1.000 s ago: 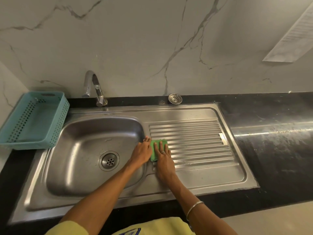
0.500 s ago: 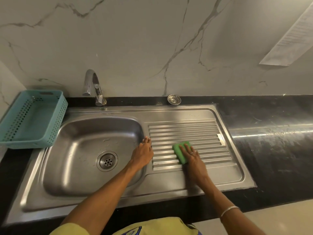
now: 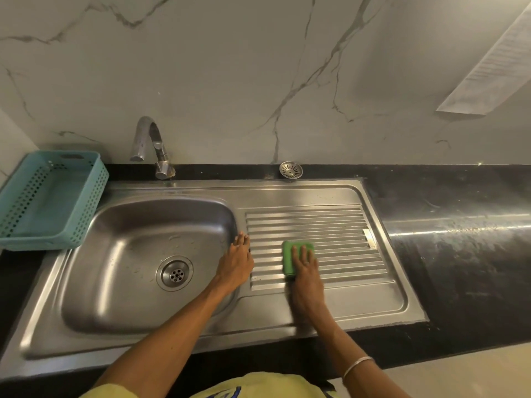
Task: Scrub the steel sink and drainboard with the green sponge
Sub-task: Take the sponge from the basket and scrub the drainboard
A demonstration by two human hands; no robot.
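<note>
A white marble-patterned wall point(image 3: 230, 81), crossed by grey veins, was seen behind a black countertop point(image 3: 459, 254) that was streaked with bright glare on its right part. A printed sheet of paper point(image 3: 494, 61) was fixed to the wall at the upper right. A teal perforated basket point(image 3: 86, 202) was set at the left, and pale floor point(image 3: 459, 372) was visible at the lower right.

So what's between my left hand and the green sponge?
Only bare drainboard ridges separate left hand from green sponge, in the head view.
</note>
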